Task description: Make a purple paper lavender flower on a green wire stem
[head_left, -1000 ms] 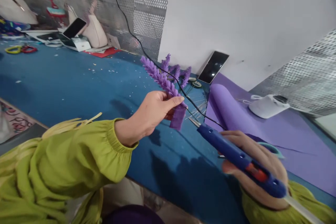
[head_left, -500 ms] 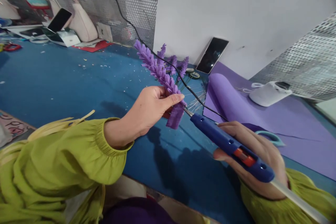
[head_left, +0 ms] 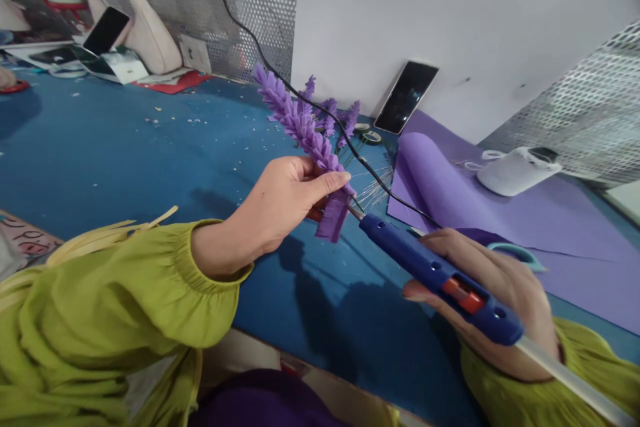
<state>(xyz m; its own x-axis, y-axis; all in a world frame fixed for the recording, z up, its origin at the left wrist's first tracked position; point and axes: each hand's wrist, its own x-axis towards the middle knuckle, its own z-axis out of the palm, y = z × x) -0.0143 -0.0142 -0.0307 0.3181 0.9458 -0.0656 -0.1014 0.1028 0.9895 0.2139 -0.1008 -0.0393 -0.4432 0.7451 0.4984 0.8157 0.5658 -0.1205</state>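
Note:
Between thumb and fingers, my left hand (head_left: 290, 203) pinches the lower end of a purple artificial lavender stem (head_left: 300, 121). From under the thumb hangs a flat purple strip (head_left: 333, 219), its end loose. My right hand (head_left: 505, 293) is closed around a blue hot glue gun (head_left: 435, 273) with a red part in its side and a pale glue stick (head_left: 570, 370) out of its back. The gun's metal tip is at the upper part of the strip, close to my left thumb; whether it touches is hard to tell.
Finished lavender sprigs (head_left: 330, 117), tape rolls (head_left: 371, 137) and thin wires (head_left: 375, 187) lie behind. A phone (head_left: 407, 97) leans on the wall. Purple sheet material (head_left: 545, 233), scissors (head_left: 517, 255) and a white pouch (head_left: 517, 171) are at right. A black cable (head_left: 255, 43) crosses the view.
The glue gun's tip has shifted slightly left and down along the strip. Another person's hand has come into view at the far left edge, over the red scissors. My left hand keeps its pinch.

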